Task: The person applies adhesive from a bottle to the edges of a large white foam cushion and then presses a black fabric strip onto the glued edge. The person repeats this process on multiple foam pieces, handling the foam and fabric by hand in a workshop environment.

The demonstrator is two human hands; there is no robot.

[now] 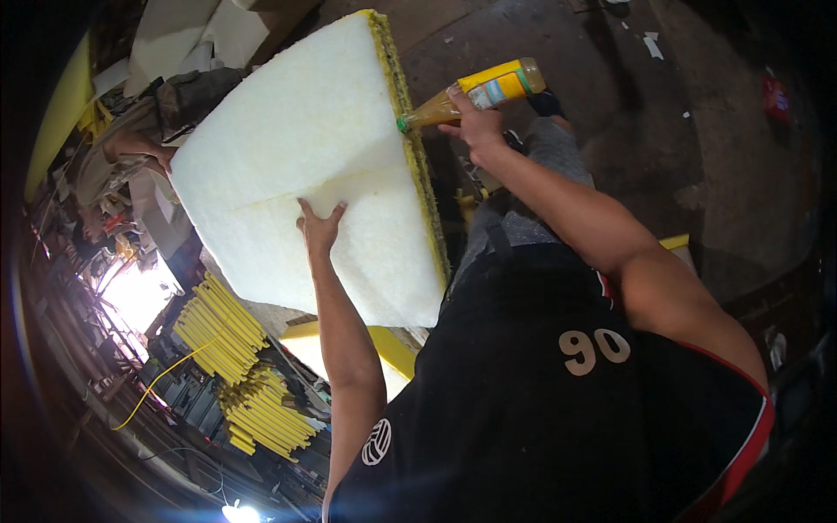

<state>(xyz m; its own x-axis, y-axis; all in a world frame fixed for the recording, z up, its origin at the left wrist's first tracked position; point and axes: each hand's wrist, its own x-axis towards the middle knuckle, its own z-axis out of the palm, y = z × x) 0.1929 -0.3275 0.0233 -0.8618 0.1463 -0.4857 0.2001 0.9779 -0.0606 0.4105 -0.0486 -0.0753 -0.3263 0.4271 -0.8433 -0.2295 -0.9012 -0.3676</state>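
A large white padded cushion (288, 166) with a rough yellow-and-dark foam edge (418, 166) lies before me. My left hand (321, 227) rests on its white top, thumb and forefinger spread apart, beside a faint crease. In my right hand (478, 126) is a squeeze bottle (497, 85) of amber liquid with a yellow label. It is tipped sideways, its green tip at the cushion's yellow edge; whether the tip touches cannot be told. Another person's hand (144, 148) is at the cushion's far left edge.
Bundles of yellow foam strips (222, 327) are stacked at the lower left, near a thin yellow cord (166, 373). A yellow-sided foam block (392, 349) sits under the cushion's near edge. Fabric and scraps crowd the left. White scraps (652, 45) lie on the dark floor.
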